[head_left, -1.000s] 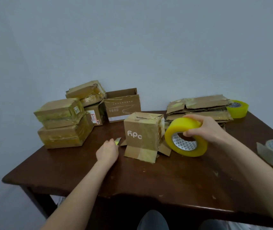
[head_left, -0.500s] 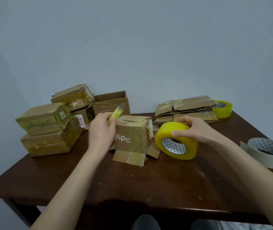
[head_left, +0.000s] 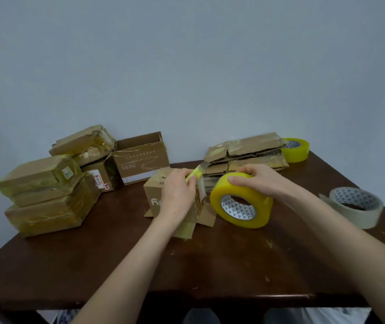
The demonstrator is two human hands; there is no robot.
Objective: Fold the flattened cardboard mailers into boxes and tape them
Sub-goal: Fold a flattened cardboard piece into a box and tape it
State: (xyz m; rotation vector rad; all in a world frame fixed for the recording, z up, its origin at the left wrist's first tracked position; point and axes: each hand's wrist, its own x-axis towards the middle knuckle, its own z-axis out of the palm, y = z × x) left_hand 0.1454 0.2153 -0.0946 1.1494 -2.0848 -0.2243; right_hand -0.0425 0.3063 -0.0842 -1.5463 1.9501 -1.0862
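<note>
**Bare arms, a glimpse of dark cloth**

My left hand [head_left: 177, 195] and my right hand [head_left: 257, 181] are bare. So are my left forearm [head_left: 126, 272] and right forearm [head_left: 341, 242], slim and uncovered to the edge of view. Below the near edge of the dark brown wooden table [head_left: 187, 265], what look like my knees [head_left: 201, 316] show as rounded shapes in dark grey cloth. Pale fabric flanks them, and I cannot tell what garment it is.
</note>
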